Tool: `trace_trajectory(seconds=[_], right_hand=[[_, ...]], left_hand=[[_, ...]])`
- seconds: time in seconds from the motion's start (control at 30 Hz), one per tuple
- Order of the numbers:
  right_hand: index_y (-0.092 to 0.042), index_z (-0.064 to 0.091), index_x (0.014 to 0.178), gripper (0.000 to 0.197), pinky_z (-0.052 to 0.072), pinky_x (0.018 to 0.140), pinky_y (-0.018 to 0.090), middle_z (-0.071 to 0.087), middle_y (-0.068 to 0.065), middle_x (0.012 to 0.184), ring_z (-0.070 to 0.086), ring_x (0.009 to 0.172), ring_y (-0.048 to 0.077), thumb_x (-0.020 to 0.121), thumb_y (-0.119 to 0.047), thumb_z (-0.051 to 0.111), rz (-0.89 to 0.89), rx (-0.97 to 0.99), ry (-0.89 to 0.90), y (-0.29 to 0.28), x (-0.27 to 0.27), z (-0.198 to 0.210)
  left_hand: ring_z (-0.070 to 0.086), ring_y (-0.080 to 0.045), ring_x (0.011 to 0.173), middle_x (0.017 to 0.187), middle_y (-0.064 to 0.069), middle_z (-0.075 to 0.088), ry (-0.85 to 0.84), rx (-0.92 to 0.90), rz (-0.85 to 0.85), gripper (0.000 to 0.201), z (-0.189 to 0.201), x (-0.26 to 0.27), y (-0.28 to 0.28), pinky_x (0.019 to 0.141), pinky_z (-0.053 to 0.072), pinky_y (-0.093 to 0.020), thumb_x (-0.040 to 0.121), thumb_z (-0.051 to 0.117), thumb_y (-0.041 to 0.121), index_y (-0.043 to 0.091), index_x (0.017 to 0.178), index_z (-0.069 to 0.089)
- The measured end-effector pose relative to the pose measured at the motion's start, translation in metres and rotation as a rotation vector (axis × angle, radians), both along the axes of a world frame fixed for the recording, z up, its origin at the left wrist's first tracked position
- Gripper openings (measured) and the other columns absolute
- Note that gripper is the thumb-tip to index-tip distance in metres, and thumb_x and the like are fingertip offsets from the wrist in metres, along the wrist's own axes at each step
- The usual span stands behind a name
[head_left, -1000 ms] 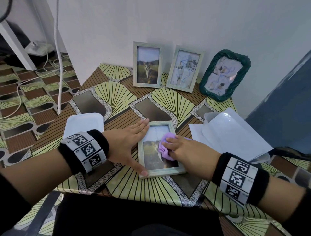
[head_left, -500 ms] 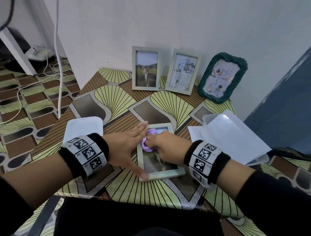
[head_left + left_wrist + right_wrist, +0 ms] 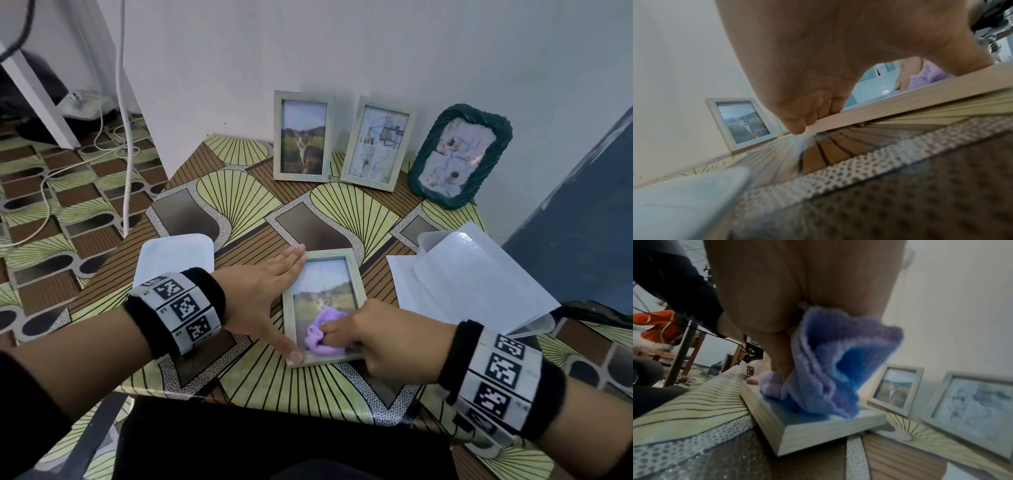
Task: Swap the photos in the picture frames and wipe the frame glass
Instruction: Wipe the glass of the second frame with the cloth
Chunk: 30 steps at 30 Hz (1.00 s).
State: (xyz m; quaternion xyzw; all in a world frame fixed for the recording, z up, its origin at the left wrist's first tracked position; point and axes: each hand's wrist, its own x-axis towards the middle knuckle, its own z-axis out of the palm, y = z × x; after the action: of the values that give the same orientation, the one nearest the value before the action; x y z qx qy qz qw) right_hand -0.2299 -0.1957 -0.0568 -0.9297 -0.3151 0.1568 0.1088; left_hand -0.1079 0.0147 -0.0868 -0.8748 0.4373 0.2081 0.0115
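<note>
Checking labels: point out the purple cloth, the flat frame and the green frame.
purple cloth (image 3: 323,337), head view, bunched middle.
flat frame (image 3: 354,274), head view, right rail.
green frame (image 3: 416,178), head view, left rim.

Bare table (image 3: 239,202) behind; lid (image 3: 173,255) left, papers (image 3: 476,284) right.

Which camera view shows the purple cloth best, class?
The right wrist view: the purple cloth fills the frame, bunched under the right hand on the glass. The head view shows it small; the left wrist view shows only a corner.
</note>
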Motion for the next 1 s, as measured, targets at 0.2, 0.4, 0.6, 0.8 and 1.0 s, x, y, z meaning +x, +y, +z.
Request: trace_trajectory(seconds=[0.2,0.4,0.6,0.8,1.0], right_hand=[[-0.016,0.06,0.091,0.022,0.05,0.077,0.039,0.061,-0.001,0.103,0.058,0.095,0.026,0.074,-0.007,0.049,-0.039,-0.239,-0.051,-0.004,-0.004,0.004],[-0.015,0.056,0.124,0.038,0.04,0.083,0.029,0.055,0.004,0.129,0.053,0.116,0.028,0.087,-0.01,0.049,-0.093,-0.3,-0.128,0.0,0.019,-0.009],[-0.011,0.043,0.138,0.049,0.03,0.081,0.019,0.054,0.005,0.136,0.052,0.12,0.023,0.089,-0.005,0.044,-0.136,-0.381,-0.212,0.013,0.054,-0.007],[-0.014,0.051,0.13,0.043,0.047,0.096,0.039,0.057,0.005,0.132,0.056,0.114,0.028,0.088,-0.006,0.048,-0.13,-0.311,-0.122,0.012,0.066,-0.006],[-0.011,0.06,0.107,0.024,0.044,0.098,0.041,0.058,0.006,0.123,0.055,0.106,0.03,0.086,-0.003,0.051,-0.096,-0.165,-0.037,0.03,0.053,-0.012]], left_hand=[[-0.033,0.004,0.138,0.152,0.012,-0.039,0.011,0.003,0.004,0.153,0.0,-0.001,0.0,0.118,-0.005,-0.025,0.041,0.045,0.103,0.021,0.148,-0.029],[-0.035,0.003,0.136,0.151,0.012,-0.04,0.026,0.012,0.001,0.153,0.001,-0.001,0.0,0.118,-0.007,-0.025,0.042,0.045,0.103,0.021,0.147,-0.029],[-0.037,0.002,0.135,0.15,0.011,-0.042,0.038,0.027,0.004,0.154,0.001,0.0,-0.001,0.118,-0.009,-0.027,0.041,0.045,0.103,0.02,0.148,-0.028],[-0.036,0.001,0.136,0.151,0.01,-0.041,0.041,0.015,-0.001,0.154,0.0,0.002,-0.002,0.117,-0.009,-0.026,0.04,0.046,0.103,0.021,0.149,-0.026],[-0.033,0.0,0.138,0.152,0.01,-0.038,0.034,0.003,-0.01,0.154,0.0,0.001,0.0,0.118,-0.007,-0.023,0.042,0.048,0.1,0.018,0.148,-0.026]])
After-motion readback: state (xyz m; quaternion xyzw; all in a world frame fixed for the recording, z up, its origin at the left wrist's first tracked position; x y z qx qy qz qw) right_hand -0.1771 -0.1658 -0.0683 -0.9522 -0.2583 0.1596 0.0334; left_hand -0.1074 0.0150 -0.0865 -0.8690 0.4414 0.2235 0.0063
